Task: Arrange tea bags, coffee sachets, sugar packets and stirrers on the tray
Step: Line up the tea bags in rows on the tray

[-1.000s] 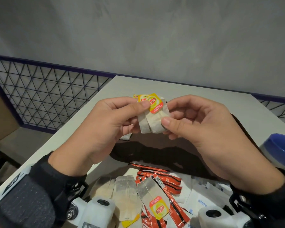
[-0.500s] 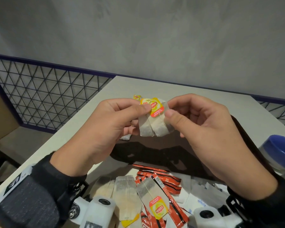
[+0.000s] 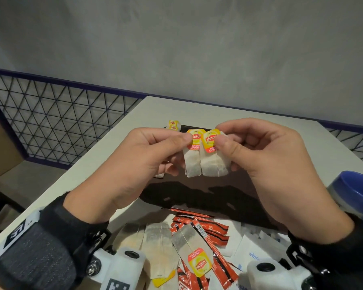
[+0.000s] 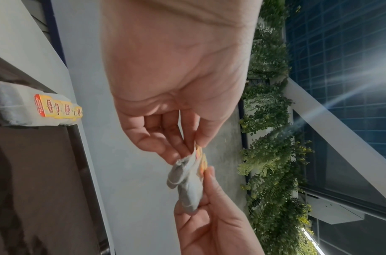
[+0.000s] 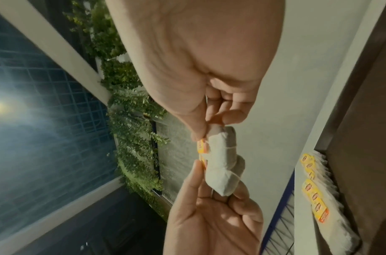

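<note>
I hold two tea bags side by side above the dark brown tray [image 3: 197, 193]. My left hand [image 3: 183, 143] pinches the yellow tag of the left tea bag [image 3: 192, 164]. My right hand [image 3: 221, 144] pinches the tag of the right tea bag [image 3: 214, 167]. In the left wrist view the left hand [image 4: 195, 145] grips the bags [image 4: 187, 182] from above, with the right hand [image 4: 211, 217] below. In the right wrist view the right hand [image 5: 204, 136] pinches the bags [image 5: 220, 163]. A row of tea bags [image 3: 174, 125] [image 4: 45, 108] [image 5: 318, 198] lies in the tray's far left corner.
Near me lies a pile of loose tea bags [image 3: 159, 248], red coffee sachets [image 3: 210, 229] and white sugar packets [image 3: 254, 248]. A blue-lidded container [image 3: 356, 191] stands at the right. The white table [image 3: 239, 116] ends at a wire-mesh railing [image 3: 61, 122] on the left.
The two tea bags, overlapped a second ago, now sit spread side by side with both tags showing. Both hands have shifted their pinch up onto the tags.
</note>
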